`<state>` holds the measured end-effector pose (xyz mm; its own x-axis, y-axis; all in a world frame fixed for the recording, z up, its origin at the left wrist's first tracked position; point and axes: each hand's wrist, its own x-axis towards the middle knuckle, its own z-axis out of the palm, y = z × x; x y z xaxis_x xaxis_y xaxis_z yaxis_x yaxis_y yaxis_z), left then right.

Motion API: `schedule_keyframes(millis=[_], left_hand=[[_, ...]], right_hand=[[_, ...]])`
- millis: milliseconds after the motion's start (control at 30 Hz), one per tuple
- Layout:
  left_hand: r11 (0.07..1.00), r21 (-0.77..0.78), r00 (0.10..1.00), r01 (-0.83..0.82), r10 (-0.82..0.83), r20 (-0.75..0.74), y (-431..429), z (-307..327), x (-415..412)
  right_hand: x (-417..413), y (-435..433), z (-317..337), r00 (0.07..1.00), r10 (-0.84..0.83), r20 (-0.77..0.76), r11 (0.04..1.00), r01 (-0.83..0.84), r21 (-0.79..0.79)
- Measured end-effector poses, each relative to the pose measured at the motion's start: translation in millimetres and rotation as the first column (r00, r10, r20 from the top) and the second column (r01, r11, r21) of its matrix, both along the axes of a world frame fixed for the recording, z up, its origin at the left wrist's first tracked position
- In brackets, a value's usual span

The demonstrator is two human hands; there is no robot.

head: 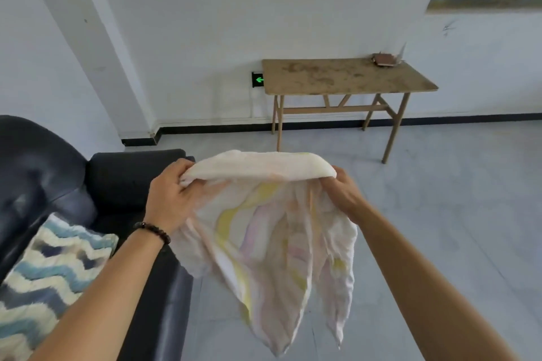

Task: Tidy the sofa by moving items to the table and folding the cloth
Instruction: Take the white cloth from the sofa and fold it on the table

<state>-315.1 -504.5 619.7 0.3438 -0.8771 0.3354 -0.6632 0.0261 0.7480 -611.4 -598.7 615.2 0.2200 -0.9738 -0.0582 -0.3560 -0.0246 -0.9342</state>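
Cloth point(264, 231) hangs half-folded at six o'clock, left hand point(170, 199) and right hand point(341, 193) each in a closed grip on its top edge; bench point(346, 76) at one o'clock awaits it.

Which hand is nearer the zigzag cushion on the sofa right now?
Left. The left hand grips the cloth just above and right of the zigzag cushion; the right hand holds the cloth's other end, farther off over the floor.
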Motion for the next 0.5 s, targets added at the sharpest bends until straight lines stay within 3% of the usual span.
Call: schedule_keyframes(millis=[133,300,500], left_hand=[[1.0,-0.013,0.999,-0.023,0.023,0.028,-95,-9,-10],[0.999,0.041,0.992,0.019,-0.024,0.123,-229,-32,2],[0.994,0.008,0.939,0.113,-0.109,0.326,-431,-35,39]], right_hand=[[-11,-89,-3,0.973,-0.146,-0.181,0.983,0.122,-0.138],[-19,-219,-13,0.91,-0.323,-0.26,0.931,0.256,-0.262],[-21,-395,11,0.823,-0.331,-0.462,0.928,0.196,-0.316]])
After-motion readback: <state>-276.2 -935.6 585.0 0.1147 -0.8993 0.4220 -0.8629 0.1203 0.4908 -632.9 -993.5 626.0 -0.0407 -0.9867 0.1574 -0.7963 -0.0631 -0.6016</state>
